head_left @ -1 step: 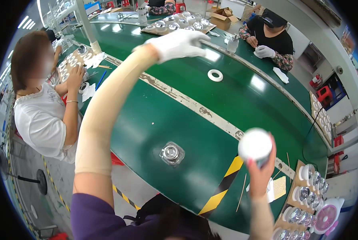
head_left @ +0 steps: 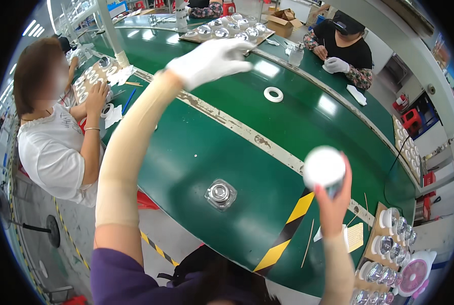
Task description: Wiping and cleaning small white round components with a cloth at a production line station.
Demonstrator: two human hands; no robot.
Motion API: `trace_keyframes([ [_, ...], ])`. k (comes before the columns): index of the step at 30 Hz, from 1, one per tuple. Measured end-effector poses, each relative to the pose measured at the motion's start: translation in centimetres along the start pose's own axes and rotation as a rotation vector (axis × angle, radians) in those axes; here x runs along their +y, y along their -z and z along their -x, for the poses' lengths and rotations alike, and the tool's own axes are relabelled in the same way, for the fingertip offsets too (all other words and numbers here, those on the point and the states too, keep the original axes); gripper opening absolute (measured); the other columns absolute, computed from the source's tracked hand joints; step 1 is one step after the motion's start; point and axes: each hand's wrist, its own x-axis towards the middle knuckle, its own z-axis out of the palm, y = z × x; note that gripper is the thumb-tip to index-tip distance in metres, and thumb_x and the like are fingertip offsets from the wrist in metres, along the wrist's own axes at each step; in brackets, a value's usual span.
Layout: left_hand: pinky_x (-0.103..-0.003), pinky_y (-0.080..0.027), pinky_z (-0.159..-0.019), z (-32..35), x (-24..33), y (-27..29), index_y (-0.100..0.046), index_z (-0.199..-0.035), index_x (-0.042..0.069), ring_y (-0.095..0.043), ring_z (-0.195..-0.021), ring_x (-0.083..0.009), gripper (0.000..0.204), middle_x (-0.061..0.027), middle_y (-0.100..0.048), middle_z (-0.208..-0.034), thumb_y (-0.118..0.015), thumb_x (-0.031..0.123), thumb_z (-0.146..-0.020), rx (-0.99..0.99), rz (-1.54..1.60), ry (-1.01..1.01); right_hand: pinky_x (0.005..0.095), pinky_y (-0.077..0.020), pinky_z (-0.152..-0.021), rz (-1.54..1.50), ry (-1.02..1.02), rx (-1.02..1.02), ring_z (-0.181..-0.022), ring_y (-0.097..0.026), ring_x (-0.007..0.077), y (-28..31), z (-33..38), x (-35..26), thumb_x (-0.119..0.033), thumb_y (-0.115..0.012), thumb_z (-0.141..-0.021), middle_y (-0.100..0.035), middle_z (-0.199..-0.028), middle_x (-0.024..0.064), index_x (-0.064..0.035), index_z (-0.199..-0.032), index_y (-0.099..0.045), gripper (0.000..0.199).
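Note:
My left hand (head_left: 209, 63), in a white glove, is stretched out over the green table with its fingers apart and holds nothing. A white ring (head_left: 267, 95) lies flat on the table just beyond it to the right. My bare right hand (head_left: 332, 211) grips a round white part (head_left: 324, 166) from below and the side, raised above the table. The part's white face points up; a bit of shiny grey shows beneath, and the rest is hidden by the fingers. Between my arms, a silver round piece sits on a clear square base (head_left: 220, 194).
Boards of clear domes with white rims stand at the near right (head_left: 373, 273) and far side (head_left: 222, 33). Thin sticks (head_left: 307, 243) and a yellow pad (head_left: 355, 237) lie near my right forearm. Co-workers sit left (head_left: 59, 142) and across (head_left: 343, 51). A pink fan (head_left: 415, 274) stands right.
My left hand has drawn back a little to the left and nearer. My right hand has risen slightly farther over the table, with the round white part still in it.

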Motion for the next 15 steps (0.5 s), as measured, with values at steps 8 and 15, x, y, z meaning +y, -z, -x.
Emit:
trace_keyframes([
  [8, -0.029, -0.049, -0.062, 27.7, -1.9, -9.2, -0.066, -0.113, 0.004, -0.057, -0.062, -0.0129, 0.031, -0.009, -0.066, -0.081, -0.072, 0.013, -0.084, 0.337, 0.214, 0.642, 0.0356, -0.0415, -0.1, 0.104, -0.11, 0.037, -0.118, -0.054, 0.0292, -13.2, -19.0, 9.7, -0.037, -0.079, -0.074, -0.054, -0.129, 0.0199, -0.0013, -0.139, -0.039, 0.084],
  [15, -0.037, -0.041, -0.055, 30.0, -1.2, -11.4, -0.061, -0.103, 0.012, -0.051, -0.058, -0.0239, 0.034, -0.0034, -0.051, -0.067, -0.073, 0.0, -0.073, 0.421, -0.317, 0.4, 0.042, -0.044, -0.098, 0.393, -0.199, -0.056, -0.117, -0.057, 0.0376, -21.7, -24.0, 13.9, -0.053, -0.078, -0.066, -0.057, -0.128, 0.0222, -0.0087, -0.142, -0.034, 0.098],
])
